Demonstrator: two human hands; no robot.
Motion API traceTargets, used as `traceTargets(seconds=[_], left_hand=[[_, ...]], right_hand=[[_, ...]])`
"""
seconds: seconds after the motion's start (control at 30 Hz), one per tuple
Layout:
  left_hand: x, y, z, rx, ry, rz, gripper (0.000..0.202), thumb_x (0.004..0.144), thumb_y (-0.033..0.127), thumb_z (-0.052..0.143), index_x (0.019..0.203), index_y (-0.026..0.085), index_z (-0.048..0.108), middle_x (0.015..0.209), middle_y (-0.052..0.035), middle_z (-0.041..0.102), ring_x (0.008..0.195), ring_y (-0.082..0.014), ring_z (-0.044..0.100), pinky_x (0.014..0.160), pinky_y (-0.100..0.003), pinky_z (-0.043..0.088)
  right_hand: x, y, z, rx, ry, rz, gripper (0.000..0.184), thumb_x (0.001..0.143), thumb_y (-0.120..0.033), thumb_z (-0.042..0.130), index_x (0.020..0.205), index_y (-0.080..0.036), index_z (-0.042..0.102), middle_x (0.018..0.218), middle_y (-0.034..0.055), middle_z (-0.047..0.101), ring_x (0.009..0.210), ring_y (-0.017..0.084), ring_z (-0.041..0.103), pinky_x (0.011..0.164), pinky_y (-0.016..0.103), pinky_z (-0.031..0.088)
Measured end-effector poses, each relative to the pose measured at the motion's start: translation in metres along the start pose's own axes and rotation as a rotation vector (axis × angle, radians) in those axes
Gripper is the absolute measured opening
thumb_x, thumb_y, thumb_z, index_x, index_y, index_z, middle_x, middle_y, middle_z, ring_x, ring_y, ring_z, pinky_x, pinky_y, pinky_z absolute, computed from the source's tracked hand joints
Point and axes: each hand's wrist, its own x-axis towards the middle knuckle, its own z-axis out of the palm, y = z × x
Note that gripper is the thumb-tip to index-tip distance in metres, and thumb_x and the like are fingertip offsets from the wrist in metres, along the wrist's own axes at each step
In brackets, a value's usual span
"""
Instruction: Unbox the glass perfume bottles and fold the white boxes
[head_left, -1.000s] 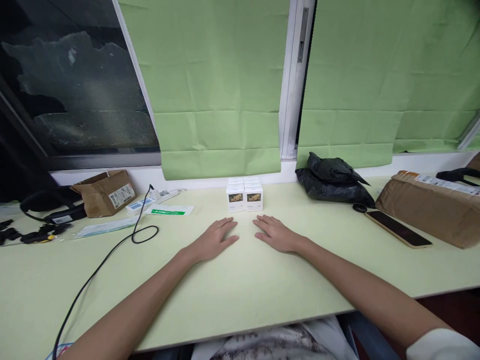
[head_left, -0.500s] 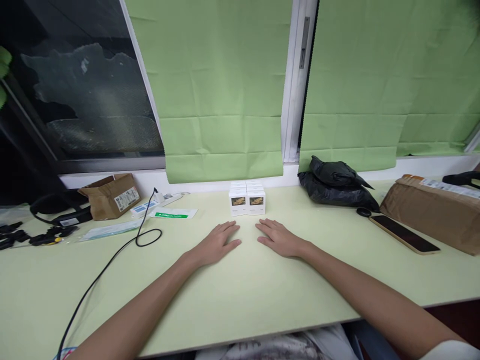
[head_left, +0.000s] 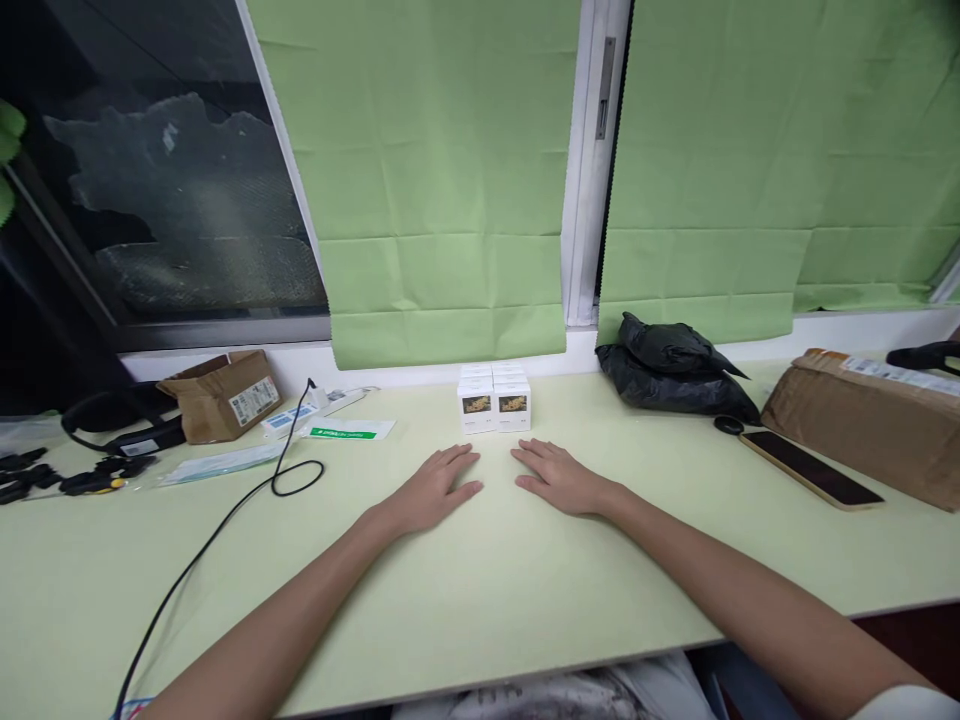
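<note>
Two rows of small white boxes (head_left: 495,400) stand side by side on the pale green table (head_left: 480,600), close to the wall. The front two each bear a dark picture with a yellowish figure. My left hand (head_left: 433,488) lies palm down on the table, just short of the boxes and to their left, fingers stretched out. On the other side my right hand (head_left: 559,476) rests the same way, fingers extended toward the boxes. Neither hand touches a box or holds anything. Bare tabletop shows between the two hands.
Leftward are an open cardboard box (head_left: 225,395), a black cable (head_left: 217,530), a green-striped packet (head_left: 345,430) and black straps (head_left: 67,475). To the right lie a black plastic bag (head_left: 671,370), a phone (head_left: 810,468) and a brown parcel (head_left: 862,425). Green curtains (head_left: 442,180) hang behind.
</note>
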Motion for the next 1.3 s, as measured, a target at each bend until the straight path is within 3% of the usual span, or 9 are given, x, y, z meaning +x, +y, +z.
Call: traceTargets(seconds=[0.4, 0.53, 0.63, 0.73, 0.9, 1.07, 1.13, 1.3], left_hand=[[0.002, -0.001, 0.002, 0.003, -0.015, -0.020, 0.066, 0.102, 0.068, 0.039, 0.156, 0.031, 0.046, 0.167, -0.0053, 0.037, 0.154, -0.0308, 0.033, 0.125, -0.047, 0.028], [0.002, 0.001, 0.001, -0.006, -0.026, -0.033, 0.066, 0.101, 0.068, 0.039, 0.156, 0.031, 0.046, 0.168, -0.0049, 0.036, 0.154, -0.0308, 0.033, 0.125, -0.046, 0.028], [0.002, 0.002, 0.000, -0.006, -0.027, -0.028, 0.067, 0.102, 0.068, 0.039, 0.156, 0.030, 0.046, 0.168, -0.0058, 0.036, 0.153, -0.0313, 0.033, 0.124, -0.046, 0.029], [0.002, 0.003, -0.001, 0.003, -0.036, -0.033, 0.066, 0.102, 0.067, 0.039, 0.156, 0.030, 0.046, 0.168, -0.0061, 0.035, 0.154, -0.0316, 0.033, 0.124, -0.047, 0.028], [0.003, 0.003, -0.001, -0.001, -0.032, -0.031, 0.066, 0.102, 0.067, 0.040, 0.157, 0.030, 0.046, 0.168, -0.0065, 0.036, 0.153, -0.0324, 0.033, 0.124, -0.049, 0.028], [0.003, 0.004, -0.001, -0.014, -0.033, -0.024, 0.065, 0.102, 0.065, 0.041, 0.156, 0.030, 0.046, 0.167, -0.0070, 0.036, 0.153, -0.0325, 0.033, 0.124, -0.050, 0.028], [0.003, 0.004, -0.001, -0.019, -0.030, -0.023, 0.065, 0.102, 0.065, 0.042, 0.156, 0.030, 0.046, 0.167, -0.0073, 0.037, 0.153, -0.0326, 0.033, 0.124, -0.051, 0.029], [0.003, 0.005, -0.001, -0.018, -0.019, -0.019, 0.065, 0.102, 0.065, 0.042, 0.155, 0.030, 0.047, 0.167, -0.0079, 0.038, 0.153, -0.0327, 0.034, 0.124, -0.051, 0.029]], right_hand=[[0.003, 0.008, -0.003, 0.000, 0.043, -0.009, 0.067, 0.102, -0.065, 0.039, 0.158, -0.027, 0.045, 0.166, 0.0104, 0.039, 0.152, 0.031, 0.033, 0.123, 0.051, 0.026], [0.011, 0.015, 0.000, 0.105, 0.218, 0.015, 0.048, 0.102, -0.053, 0.047, 0.135, -0.024, 0.066, 0.144, 0.0109, 0.062, 0.134, 0.030, 0.054, 0.116, 0.047, 0.038], [0.018, 0.023, 0.002, 0.262, 0.391, 0.106, 0.034, 0.099, -0.045, 0.053, 0.115, -0.022, 0.072, 0.133, 0.0121, 0.065, 0.124, 0.028, 0.061, 0.110, 0.044, 0.044], [0.023, 0.029, 0.002, 0.423, 0.432, 0.162, 0.029, 0.094, -0.045, 0.060, 0.110, -0.024, 0.072, 0.151, 0.0115, 0.053, 0.140, 0.030, 0.050, 0.116, 0.047, 0.039], [0.025, 0.033, -0.003, 0.642, 0.322, 0.151, 0.032, 0.092, -0.051, 0.065, 0.114, -0.029, 0.074, 0.165, 0.0055, 0.039, 0.150, 0.032, 0.040, 0.123, 0.052, 0.026], [0.027, 0.035, -0.006, 0.741, 0.403, 0.115, 0.035, 0.092, -0.054, 0.064, 0.113, -0.028, 0.075, 0.141, 0.0069, 0.062, 0.137, 0.030, 0.052, 0.121, 0.051, 0.032], [0.028, 0.035, -0.005, 0.722, 0.447, 0.113, 0.036, 0.092, -0.054, 0.062, 0.113, -0.028, 0.075, 0.134, 0.0071, 0.064, 0.135, 0.029, 0.053, 0.120, 0.050, 0.034], [0.029, 0.033, -0.001, 0.660, 0.395, 0.090, 0.040, 0.093, -0.052, 0.065, 0.128, -0.035, 0.072, 0.164, 0.0057, 0.034, 0.156, 0.029, 0.026, 0.124, 0.048, 0.028]])
